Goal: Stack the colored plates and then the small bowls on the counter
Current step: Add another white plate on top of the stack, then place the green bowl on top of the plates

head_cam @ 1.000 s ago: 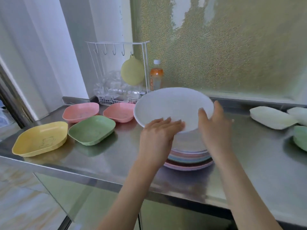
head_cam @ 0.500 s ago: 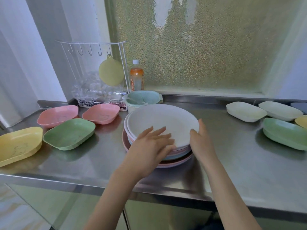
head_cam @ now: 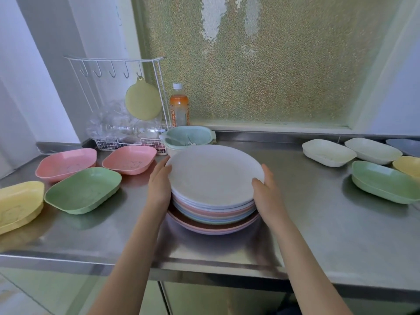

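A stack of round plates (head_cam: 216,214) in pastel colours stands mid-counter, topped by a pale white plate (head_cam: 213,173). My left hand (head_cam: 160,180) presses flat against the stack's left side and my right hand (head_cam: 264,189) cups its right side. Small rounded-square bowls lie on the left: two pink bowls (head_cam: 66,163) (head_cam: 129,161), a green bowl (head_cam: 83,189) and a yellow bowl (head_cam: 18,205). On the right lie two cream bowls (head_cam: 327,152) (head_cam: 372,150), a green bowl (head_cam: 384,180) and a yellow bowl (head_cam: 406,164).
A teal bowl with a spoon (head_cam: 188,137) sits on a cream bowl right behind the stack. A white wire rack (head_cam: 122,105) with a yellow-green disc and clear plastic stands at the back left, beside an orange drink bottle (head_cam: 179,105). The steel counter edge (head_cam: 204,267) runs below.
The white plate was lowered from tilted in the air onto the stack. Both hands then slid from its near rim out to the stack's left and right sides.
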### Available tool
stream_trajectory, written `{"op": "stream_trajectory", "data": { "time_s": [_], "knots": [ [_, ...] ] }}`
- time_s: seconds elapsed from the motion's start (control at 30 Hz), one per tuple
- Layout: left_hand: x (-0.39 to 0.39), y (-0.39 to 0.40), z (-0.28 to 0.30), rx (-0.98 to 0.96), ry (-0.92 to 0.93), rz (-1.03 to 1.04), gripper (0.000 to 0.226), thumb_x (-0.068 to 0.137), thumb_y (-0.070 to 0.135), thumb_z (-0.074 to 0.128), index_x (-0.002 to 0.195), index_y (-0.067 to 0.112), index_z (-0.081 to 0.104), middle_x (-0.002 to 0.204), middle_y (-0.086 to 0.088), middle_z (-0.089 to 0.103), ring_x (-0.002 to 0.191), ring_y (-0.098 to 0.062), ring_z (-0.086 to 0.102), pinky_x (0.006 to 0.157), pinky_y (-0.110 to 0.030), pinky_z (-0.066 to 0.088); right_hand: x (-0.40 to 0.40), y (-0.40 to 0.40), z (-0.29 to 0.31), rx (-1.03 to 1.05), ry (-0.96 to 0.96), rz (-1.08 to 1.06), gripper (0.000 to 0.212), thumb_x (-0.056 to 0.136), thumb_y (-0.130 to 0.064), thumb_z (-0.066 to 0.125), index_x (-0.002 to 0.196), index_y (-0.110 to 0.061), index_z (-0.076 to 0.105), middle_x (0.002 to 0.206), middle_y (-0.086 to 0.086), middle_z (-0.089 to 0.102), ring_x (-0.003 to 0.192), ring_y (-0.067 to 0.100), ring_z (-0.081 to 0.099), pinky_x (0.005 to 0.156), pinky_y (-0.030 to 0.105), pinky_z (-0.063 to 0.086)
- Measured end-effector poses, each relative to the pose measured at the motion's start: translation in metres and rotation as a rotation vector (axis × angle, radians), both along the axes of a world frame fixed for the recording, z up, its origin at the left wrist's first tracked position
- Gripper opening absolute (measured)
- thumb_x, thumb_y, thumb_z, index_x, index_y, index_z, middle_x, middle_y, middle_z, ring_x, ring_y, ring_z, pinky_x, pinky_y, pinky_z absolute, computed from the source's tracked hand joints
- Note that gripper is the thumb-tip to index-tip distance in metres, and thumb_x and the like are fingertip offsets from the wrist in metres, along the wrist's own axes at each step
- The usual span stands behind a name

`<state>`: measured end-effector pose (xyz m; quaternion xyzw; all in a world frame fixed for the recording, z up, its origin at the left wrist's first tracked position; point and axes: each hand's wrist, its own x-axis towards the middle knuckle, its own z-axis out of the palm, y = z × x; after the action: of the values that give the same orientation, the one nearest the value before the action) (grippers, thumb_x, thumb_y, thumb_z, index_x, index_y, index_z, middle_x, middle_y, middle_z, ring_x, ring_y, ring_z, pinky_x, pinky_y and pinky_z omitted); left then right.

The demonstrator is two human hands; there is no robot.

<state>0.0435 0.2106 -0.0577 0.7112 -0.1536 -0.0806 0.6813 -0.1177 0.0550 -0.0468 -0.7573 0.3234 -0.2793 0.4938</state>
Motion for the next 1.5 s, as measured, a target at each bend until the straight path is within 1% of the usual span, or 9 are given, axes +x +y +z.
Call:
{"op": "stream_trajectory", "data": {
  "time_s": [0.3, 0.57, 0.7, 0.77, 0.87, 1.03, 1.2, 1.3, 1.5],
  "knots": [
    [0.000, -0.004, -0.004, -0.105, 0.007, 0.044, 0.041, 0.091, 0.010, 0.039, 0.128, 0.013, 0.058, 0.129, -0.005, 0.059, 0.117, -0.021, 0.055, 0.092, -0.028, 0.042, 0.001, 0.003, -0.004, 0.079, -0.092, -0.014, 0.054, 0.096, -0.012, 0.035, 0.148, -0.018, 0.022, 0.151, -0.002, 0.031, 0.135, 0.015, 0.029, 0.094, 0.018, 0.021],
    [-0.002, 0.002, -0.002, -0.074, -0.035, 0.021, 0.039, 0.095, 0.017, 0.041, 0.130, 0.014, 0.056, 0.132, 0.001, 0.057, 0.120, -0.014, 0.052, 0.097, -0.026, 0.039, 0.002, 0.002, -0.008, 0.088, -0.119, -0.004, 0.054, 0.096, -0.013, 0.035, 0.148, -0.020, 0.021, 0.151, -0.003, 0.029, 0.137, 0.014, 0.027, 0.095, 0.019, 0.020],
    [-0.011, 0.021, 0.001, -0.071, -0.086, 0.025, 0.028, 0.097, 0.023, 0.041, 0.105, 0.023, 0.068, 0.107, 0.007, 0.068, 0.106, -0.014, 0.059, 0.095, -0.030, 0.043, 0.003, 0.002, -0.012, 0.102, -0.160, -0.020, 0.050, 0.099, -0.022, 0.035, 0.148, -0.023, 0.024, 0.152, -0.005, 0.029, 0.138, 0.014, 0.026, 0.098, 0.021, 0.020],
    [-0.008, 0.035, -0.001, 0.024, -0.137, 0.181, 0.029, 0.097, 0.022, 0.043, 0.111, 0.016, 0.068, 0.110, 0.000, 0.069, 0.106, -0.017, 0.060, 0.091, -0.028, 0.042, 0.001, 0.003, -0.014, 0.095, -0.171, -0.028, 0.048, 0.100, -0.028, 0.033, 0.147, -0.023, 0.025, 0.152, -0.007, 0.029, 0.138, 0.014, 0.025, 0.098, 0.021, 0.019],
    [0.008, 0.068, -0.014, 0.445, -0.327, 0.422, 0.032, 0.093, 0.018, 0.049, 0.121, 0.011, 0.062, 0.112, -0.015, 0.068, 0.105, -0.034, 0.059, 0.084, -0.035, 0.043, 0.001, 0.005, -0.016, 0.093, -0.197, -0.053, 0.047, 0.101, -0.032, 0.031, 0.146, -0.023, 0.028, 0.151, -0.006, 0.030, 0.138, 0.013, 0.027, 0.099, 0.020, 0.018],
    [0.024, 0.097, -0.030, 0.862, -0.485, 0.492, 0.039, 0.084, 0.006, 0.056, 0.122, 0.008, 0.062, 0.105, -0.027, 0.066, 0.100, -0.043, 0.056, 0.092, -0.044, 0.040, 0.001, 0.012, -0.026, 0.082, -0.313, -0.123, 0.043, 0.101, -0.032, 0.029, 0.142, -0.022, 0.038, 0.146, -0.006, 0.040, 0.130, 0.006, 0.036, 0.103, 0.021, 0.024],
    [0.025, 0.095, -0.034, 0.933, -0.546, 0.522, 0.037, 0.084, 0.006, 0.048, 0.117, 0.010, 0.065, 0.107, -0.024, 0.066, 0.103, -0.040, 0.054, 0.087, -0.041, 0.034, 0.000, 0.013, -0.034, 0.100, -0.398, -0.165, 0.041, 0.101, -0.032, 0.031, 0.138, -0.023, 0.045, 0.140, -0.008, 0.047, 0.122, 0.001, 0.040, 0.097, 0.019, 0.029],
    [0.023, 0.094, -0.036, 0.897, -0.667, 0.552, 0.047, 0.074, 0.011, 0.036, 0.105, 0.006, 0.070, 0.094, -0.024, 0.069, 0.090, -0.042, 0.059, 0.077, -0.042, 0.036, 0.001, 0.012, -0.036, 0.107, -0.413, -0.162, 0.040, 0.101, -0.032, 0.032, 0.137, -0.023, 0.046, 0.138, -0.007, 0.049, 0.123, 0.004, 0.043, 0.097, 0.020, 0.031],
    [0.018, 0.095, -0.036, 0.757, -0.748, 0.596, 0.047, 0.069, -0.001, 0.039, 0.101, 0.006, 0.072, 0.085, -0.023, 0.066, 0.081, -0.042, 0.054, 0.067, -0.041, 0.035, -0.001, 0.012, -0.039, 0.091, -0.414, -0.157, 0.041, 0.101, -0.035, 0.029, 0.137, -0.024, 0.046, 0.137, -0.006, 0.051, 0.125, 0.008, 0.045, 0.100, 0.023, 0.033]
  ]
}}
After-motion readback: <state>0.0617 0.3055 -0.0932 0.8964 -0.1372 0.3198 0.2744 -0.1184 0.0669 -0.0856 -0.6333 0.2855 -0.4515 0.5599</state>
